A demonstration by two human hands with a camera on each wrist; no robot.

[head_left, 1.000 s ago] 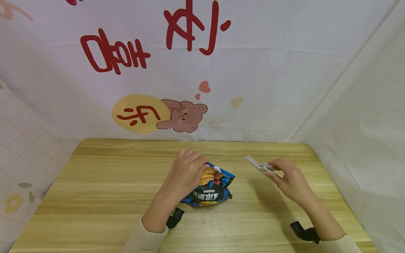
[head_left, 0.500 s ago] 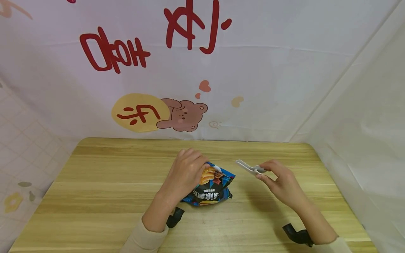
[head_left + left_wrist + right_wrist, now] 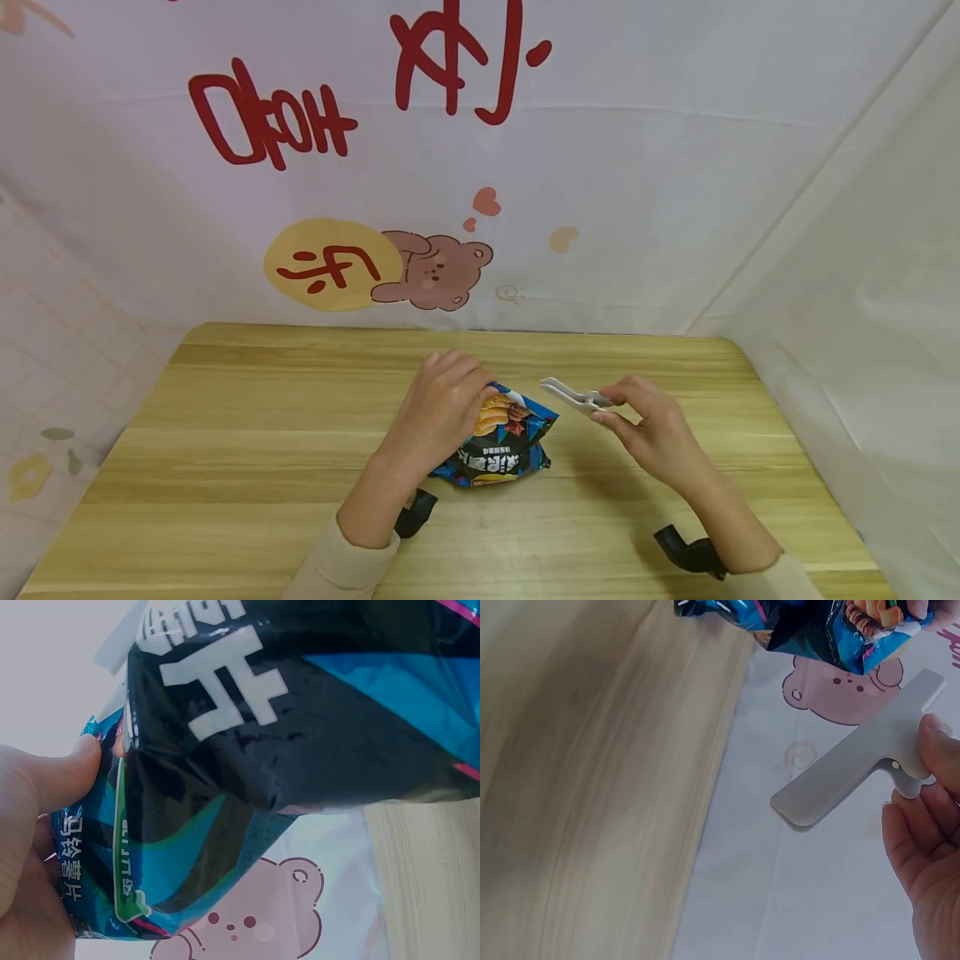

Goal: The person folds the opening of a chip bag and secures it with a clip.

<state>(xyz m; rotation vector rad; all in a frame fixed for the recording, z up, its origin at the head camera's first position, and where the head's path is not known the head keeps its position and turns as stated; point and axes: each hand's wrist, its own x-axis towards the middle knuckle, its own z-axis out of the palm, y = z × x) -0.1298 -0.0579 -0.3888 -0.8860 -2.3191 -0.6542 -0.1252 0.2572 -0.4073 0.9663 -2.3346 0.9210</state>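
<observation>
My left hand (image 3: 442, 408) grips the top of a blue and black potato chip bag (image 3: 498, 442) on the table. In the left wrist view the thumb pinches the folded edge of the bag (image 3: 225, 750). To the right of the bag, my right hand (image 3: 652, 429) holds a white bag clip (image 3: 573, 397) above the table. The right wrist view shows the long flat bar of the clip (image 3: 855, 761), with thumb and fingers (image 3: 922, 832) on its handles. A small space separates the clip from the bag.
A wooden table (image 3: 247, 442) bears the bag. Behind it hangs a white cloth (image 3: 637, 183) printed with red characters and a bear. Black straps (image 3: 686, 552) sit at both wrists.
My right hand has moved left with the bag clip, bringing it closer to the chip bag. The left hand keeps its grip on the bag and has hardly moved.
</observation>
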